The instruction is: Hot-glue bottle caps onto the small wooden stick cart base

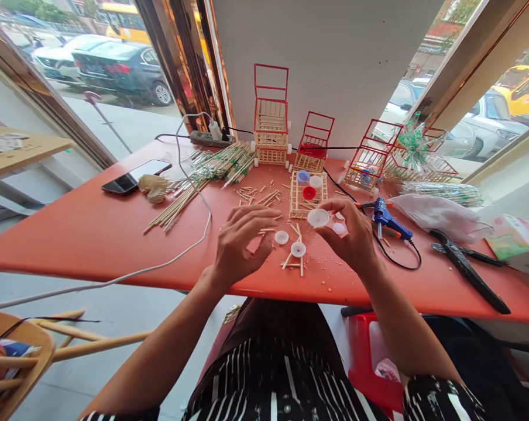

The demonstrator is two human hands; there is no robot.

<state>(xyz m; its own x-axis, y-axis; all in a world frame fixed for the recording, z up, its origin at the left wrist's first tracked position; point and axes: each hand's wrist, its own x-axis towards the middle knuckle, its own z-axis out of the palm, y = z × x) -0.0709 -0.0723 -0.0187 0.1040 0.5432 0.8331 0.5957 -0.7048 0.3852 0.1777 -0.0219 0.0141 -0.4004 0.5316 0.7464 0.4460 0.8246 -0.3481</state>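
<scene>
Above orange table [93, 234] | right hand [352, 234] pinches white cap [318, 217] | left hand [242, 242] loosely curled, empty | glue gun [385, 217] beside

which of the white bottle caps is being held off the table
The white cap pinched in the right hand; the other loose white caps lie flat on the red table.

Right hand [352, 234] pinches a white bottle cap [318, 217] above the red table [93, 234].
</scene>
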